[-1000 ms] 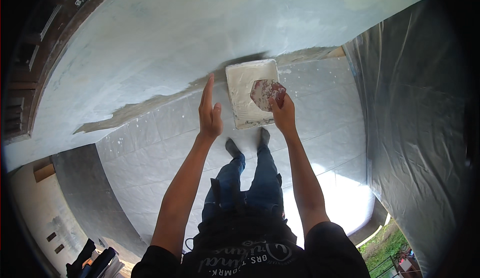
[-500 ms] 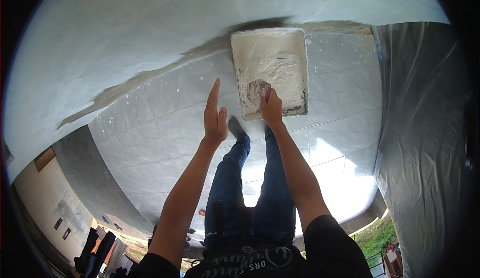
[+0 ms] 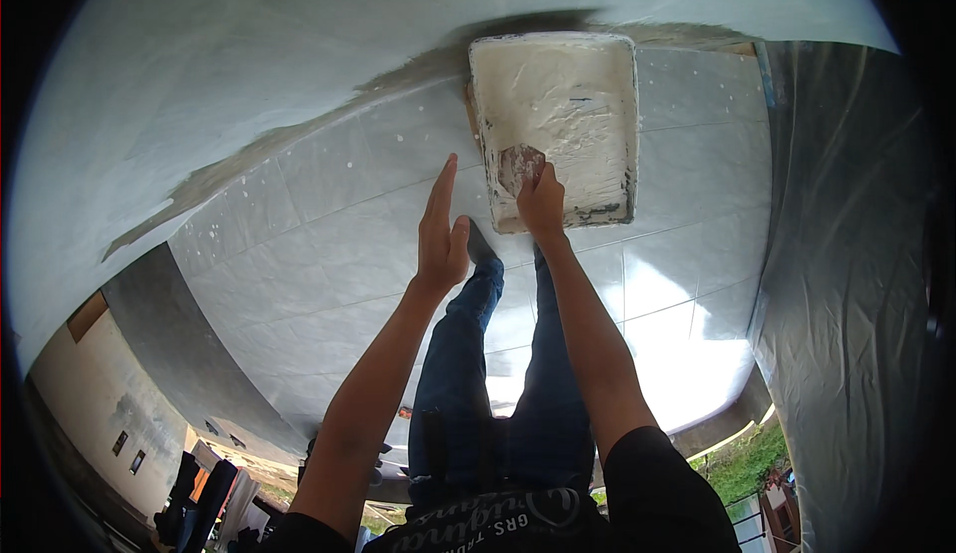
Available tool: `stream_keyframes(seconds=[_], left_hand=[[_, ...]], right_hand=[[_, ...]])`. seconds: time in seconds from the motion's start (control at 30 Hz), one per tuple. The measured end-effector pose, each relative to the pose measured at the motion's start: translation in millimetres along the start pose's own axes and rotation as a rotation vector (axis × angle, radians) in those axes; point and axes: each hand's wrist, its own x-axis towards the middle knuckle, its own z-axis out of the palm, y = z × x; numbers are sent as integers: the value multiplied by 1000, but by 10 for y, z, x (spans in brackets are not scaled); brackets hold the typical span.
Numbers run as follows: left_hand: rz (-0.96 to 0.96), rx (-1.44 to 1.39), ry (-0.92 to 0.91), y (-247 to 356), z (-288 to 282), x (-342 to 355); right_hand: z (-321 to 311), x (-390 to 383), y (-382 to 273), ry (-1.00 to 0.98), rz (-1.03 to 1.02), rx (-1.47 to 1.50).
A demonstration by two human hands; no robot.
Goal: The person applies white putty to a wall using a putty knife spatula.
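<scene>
A rectangular tray holds a thick, cream-coloured paste, spread unevenly and scraped thin along the near edge. My right hand is closed on a scraper, whose flat, angular blade is smeared with brownish and pale residue. The blade is over the tray's near left part; whether it touches the paste I cannot tell. To the left, apart from the tray, my left hand is held edge-on with straight fingers and the thumb a little apart. Nothing is in it.
A pale wall with a rough grey strip at its foot rises beyond the tray. Grey floor tiles carry white spatters. Dark plastic sheeting hangs on the right. My legs stand just this side of the tray.
The tray appears slightly higher and farther right in view, as the view has shifted. Both hands appear a little farther right; the right still grips the scraper over the tray.
</scene>
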Motion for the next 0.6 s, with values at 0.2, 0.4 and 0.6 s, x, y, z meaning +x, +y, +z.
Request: stream_keyframes(seconds=[0.2, 0.4, 0.6], left_hand=[[6, 7, 3, -33, 127, 20], [12, 3, 14, -69, 213, 8], [-7, 7, 2, -86, 262, -15]], right_hand=[[-100, 83, 82, -21, -35, 14], [-167, 125, 144, 3, -23, 36], [-219, 170, 124, 108, -74, 111]])
